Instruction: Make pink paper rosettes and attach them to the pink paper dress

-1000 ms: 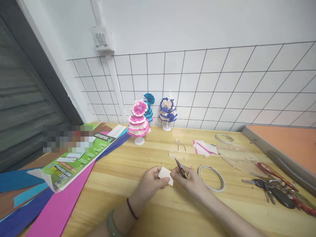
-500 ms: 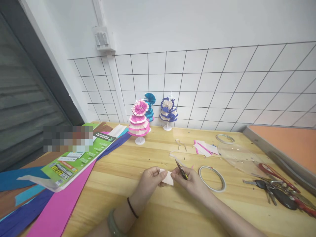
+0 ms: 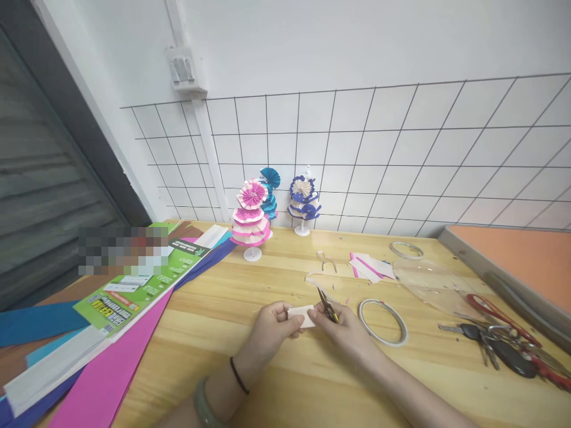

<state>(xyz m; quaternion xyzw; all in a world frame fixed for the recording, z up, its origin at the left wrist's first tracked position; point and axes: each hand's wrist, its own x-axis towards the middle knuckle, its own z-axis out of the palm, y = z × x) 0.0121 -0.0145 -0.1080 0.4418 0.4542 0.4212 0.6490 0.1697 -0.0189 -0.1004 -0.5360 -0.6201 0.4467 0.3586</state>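
A small piece of white crepe paper (image 3: 303, 316) is pinched between both hands, above the front middle of the table. My left hand (image 3: 277, 321) is closed on its left end, thumb on top. With thumb and forefinger, my right hand (image 3: 341, 324) grips the right end. Small dark scissors (image 3: 328, 306) with a bit of yellow are also tucked in my right hand, points facing away from me. Their handles are mostly hidden by the fingers. Just right of that hand lies a roll of narrow tape (image 3: 383, 322).
Paper trees in pink (image 3: 252, 220), teal (image 3: 270, 181) and blue (image 3: 304, 202) stand at the back. Left are a green booklet (image 3: 147, 285) and coloured crepe strips (image 3: 120, 356). Cut scraps (image 3: 372, 267), another tape roll (image 3: 405, 250), keys (image 3: 491, 345) and red-handled scissors (image 3: 499, 315) lie right.
The white paper between my hands has turned and now sits more level, looking narrower. At the lower left, a white strip that was curled up by the booklet now lies flat.
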